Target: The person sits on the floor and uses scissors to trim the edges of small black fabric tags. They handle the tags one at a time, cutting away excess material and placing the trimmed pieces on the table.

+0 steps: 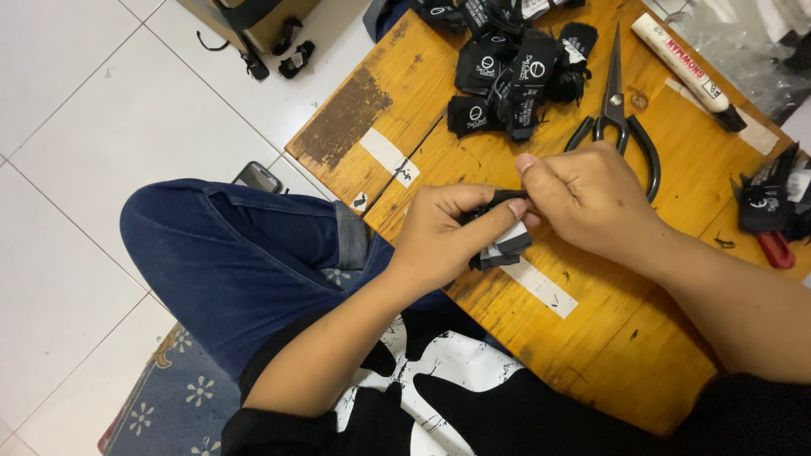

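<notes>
Where the two hands meet above the low wooden table [591,338], much of the small black fabric label [505,245] is hidden: the left hand [443,232] curls shut around it, and the right hand [583,198] pinches its upper edge between thumb and fingers. White patches show beneath the fingers; its print is unreadable. White tape strips [541,287] lie on the board just below. Beyond, black-handled scissors [621,118] rest beside the right hand. Farther off sits a heap of black labels with white round marks [507,76], a white marker pen [684,63], and more labels, cut off at the right edge [773,203].
</notes>
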